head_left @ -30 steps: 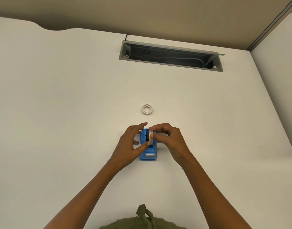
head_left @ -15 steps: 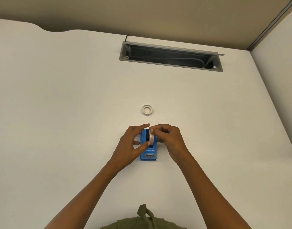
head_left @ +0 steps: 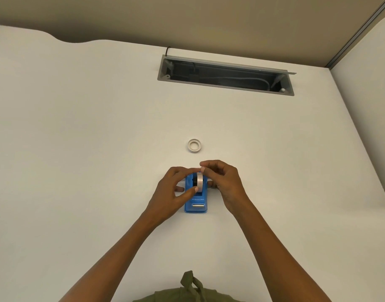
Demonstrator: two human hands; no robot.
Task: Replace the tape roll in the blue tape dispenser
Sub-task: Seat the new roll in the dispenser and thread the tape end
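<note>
The blue tape dispenser point(head_left: 195, 202) lies on the white desk point(head_left: 78, 149), its metal cutter toward me. A whitish tape roll point(head_left: 199, 182) stands upright in its cradle. My left hand point(head_left: 172, 190) grips the roll, with the thumb on its near face and fingers over the top. From the right, my right hand point(head_left: 224, 182) pinches the roll's top far edge between thumb and forefinger. A second, thin white ring of tape point(head_left: 194, 145) lies flat on the desk just beyond the hands, touched by neither.
A grey recessed cable tray point(head_left: 225, 75) is set into the desk at the back. A partition wall point(head_left: 366, 94) rises along the right side. Olive-green fabric point(head_left: 191, 290) shows at the bottom edge near me.
The roll sits a little deeper in the dispenser. My right hand's fingertips have shifted up to the roll's top far edge. The left hand has barely moved.
</note>
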